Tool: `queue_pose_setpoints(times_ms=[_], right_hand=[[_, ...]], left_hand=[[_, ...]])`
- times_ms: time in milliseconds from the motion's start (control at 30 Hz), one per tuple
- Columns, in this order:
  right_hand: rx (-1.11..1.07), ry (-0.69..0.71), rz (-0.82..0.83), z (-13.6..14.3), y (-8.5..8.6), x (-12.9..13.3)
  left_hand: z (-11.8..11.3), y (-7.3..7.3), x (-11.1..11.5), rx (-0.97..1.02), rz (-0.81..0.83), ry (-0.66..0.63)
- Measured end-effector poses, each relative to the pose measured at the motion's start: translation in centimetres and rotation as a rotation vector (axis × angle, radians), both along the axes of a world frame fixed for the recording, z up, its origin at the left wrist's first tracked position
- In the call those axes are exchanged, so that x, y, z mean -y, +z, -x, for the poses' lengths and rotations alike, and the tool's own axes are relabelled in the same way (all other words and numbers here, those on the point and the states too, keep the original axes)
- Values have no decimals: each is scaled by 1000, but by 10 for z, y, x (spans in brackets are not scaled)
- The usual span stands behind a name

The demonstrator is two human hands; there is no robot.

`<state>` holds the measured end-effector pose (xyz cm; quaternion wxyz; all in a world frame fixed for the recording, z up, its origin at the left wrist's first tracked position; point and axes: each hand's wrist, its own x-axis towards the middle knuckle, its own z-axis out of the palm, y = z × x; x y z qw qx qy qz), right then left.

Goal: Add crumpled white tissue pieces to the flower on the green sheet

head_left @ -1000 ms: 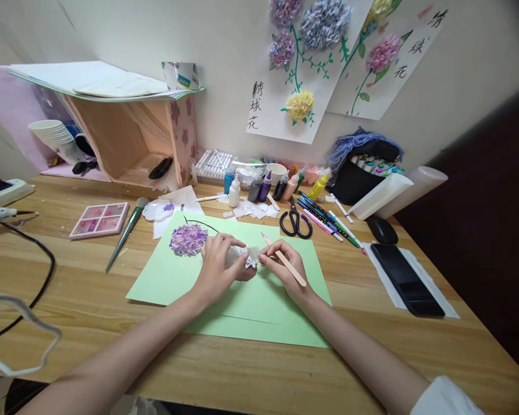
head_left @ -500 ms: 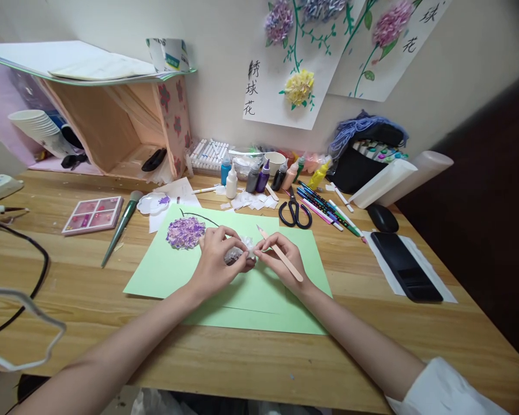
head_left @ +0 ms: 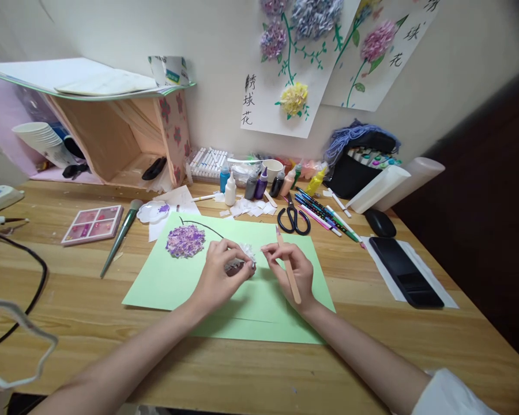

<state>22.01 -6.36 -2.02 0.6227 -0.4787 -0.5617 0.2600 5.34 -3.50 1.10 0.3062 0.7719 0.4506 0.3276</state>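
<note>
My left hand is closed on a white paper flower, its fingertips and thumb at the ruffled edge. Part of the flower is hidden behind the fingers. To its right, my right hand keeps a wooden craft stick clasped between its fingers. The stick's darker tip points up, and the thumb and forefinger are apart from the flower. Both hands are above light green paper. On that paper, left of my hands, lies a purple paper-petal flower with a dark curved line drawn above it.
Behind the paper lie black scissors, white paper scraps, pens and paint bottles. A brush and a pink palette are at left. A phone and mouse sit at right.
My right hand has drawn back to the right from the white flower, and the craft stick has turned more upright. My left hand still holds the flower. The camera view has tilted slightly up.
</note>
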Motion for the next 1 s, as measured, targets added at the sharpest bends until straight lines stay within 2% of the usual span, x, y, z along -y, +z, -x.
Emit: queue_pose_setpoints(times_ms=[167, 467, 567, 667, 833, 900, 1000], right_hand=[[176, 124, -102, 1, -5, 5], [245, 205, -170, 3, 0, 6], [203, 169, -132, 4, 2, 6], [53, 95, -15, 3, 3, 4], [-204, 213, 196, 3, 2, -1], [-199, 206, 198, 4, 1, -2], [-144, 120, 112, 5, 0, -2]], left_hand=[[-4, 4, 6, 113, 125, -12], [-1, -1, -2, 326, 375, -13], [1, -1, -4, 277, 276, 28], [4, 2, -5, 157, 114, 57], [4, 3, -1, 10, -39, -4], [3, 1, 1, -18, -65, -49], [1, -2, 2, -36, -86, -65]])
